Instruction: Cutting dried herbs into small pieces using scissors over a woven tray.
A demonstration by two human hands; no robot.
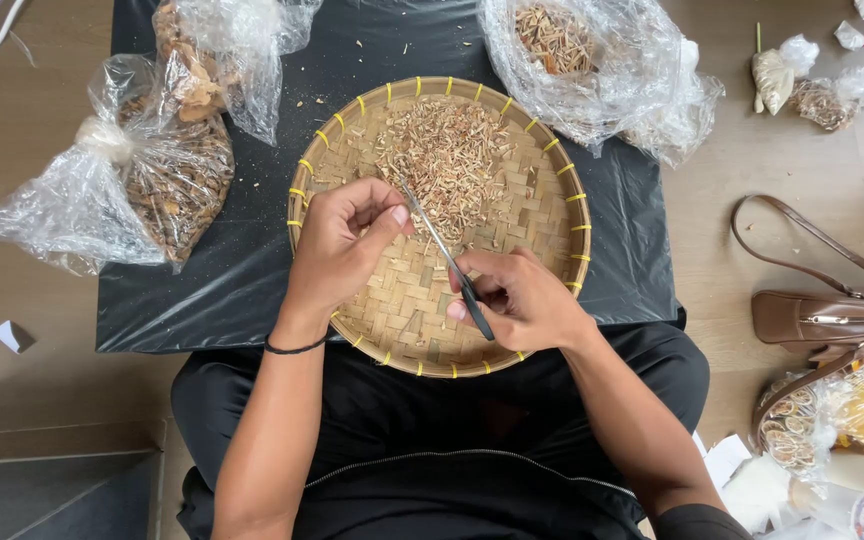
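Scissors at work over a woven tray of chopped dried plant matter.

Clear plastic bags ring the round bamboo tray [552, 215]: a knotted bag of brown dried pieces [167, 175] at left, a second bag [217, 50] beyond it, an open bag of tan shreds [577, 55] at far right. A brown handbag [827, 315] lies at right. The right hand [522, 300] grips black-handled scissors [447, 260], fingers curled through the loops, blades pointing at the pale heap of cuttings [447, 160]. The left hand [342, 245] pinches thumb to forefinger, apparently on a small piece.
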